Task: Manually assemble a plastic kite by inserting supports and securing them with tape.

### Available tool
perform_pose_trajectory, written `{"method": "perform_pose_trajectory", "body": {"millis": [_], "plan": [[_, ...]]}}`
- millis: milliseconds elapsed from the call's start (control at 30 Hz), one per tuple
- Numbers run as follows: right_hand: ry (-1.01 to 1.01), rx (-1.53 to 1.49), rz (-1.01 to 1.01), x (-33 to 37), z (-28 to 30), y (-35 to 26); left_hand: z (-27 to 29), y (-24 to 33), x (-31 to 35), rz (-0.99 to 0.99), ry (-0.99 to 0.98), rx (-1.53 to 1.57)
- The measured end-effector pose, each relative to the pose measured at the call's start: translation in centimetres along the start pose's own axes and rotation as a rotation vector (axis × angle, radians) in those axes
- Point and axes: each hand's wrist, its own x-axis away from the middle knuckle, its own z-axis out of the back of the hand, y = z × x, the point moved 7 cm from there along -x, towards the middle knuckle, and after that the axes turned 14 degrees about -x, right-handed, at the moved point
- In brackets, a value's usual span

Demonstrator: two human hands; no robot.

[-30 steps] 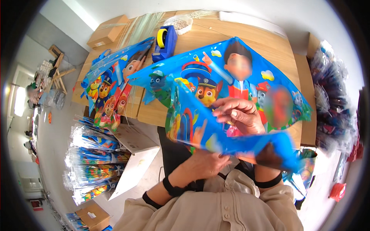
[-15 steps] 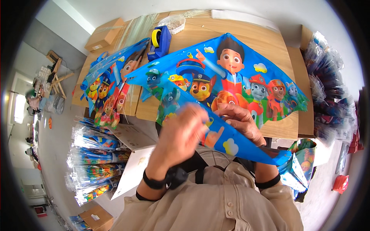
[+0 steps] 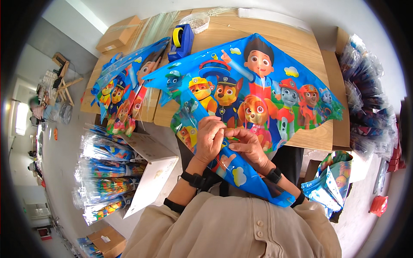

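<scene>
A blue kite (image 3: 266, 79) printed with cartoon dogs and a child lies spread over the table's front edge. Its loose blue flap (image 3: 238, 175) folds toward me and drapes between my forearms. Over this flap, my left hand (image 3: 210, 136) and my right hand (image 3: 250, 147) meet fingertip to fingertip. Both are closed in a pinch, and whatever sits between the fingers is too small or hidden to name. A second folded kite (image 3: 122, 92) with similar print lies to the left.
Behind the kites are a blue tape dispenser (image 3: 180, 43), a white tub (image 3: 202, 26) of small parts, thin clear rods (image 3: 157, 32) and a cardboard box (image 3: 118, 34). Bundled packaged kites hang at lower left (image 3: 107, 172) and right (image 3: 365, 94). A rolled kite (image 3: 331, 182) stands beside my right arm.
My left hand, blurred before, has moved right and meets my right hand. My right hand has shifted left and lower. The flap's end has dropped closer to my body.
</scene>
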Motion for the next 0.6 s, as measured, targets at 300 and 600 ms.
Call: {"method": "perform_pose_trajectory", "body": {"millis": [300,600], "plan": [[-0.174,-0.247,-0.009,0.3,-2.3,-2.4,2.4,1.4,-2.5,-0.054,-0.526,0.361],[-0.16,-0.032,0.129,1.4,-3.4,-4.1,1.7,3.4,-4.0,-0.154,-0.509,0.145]]}}
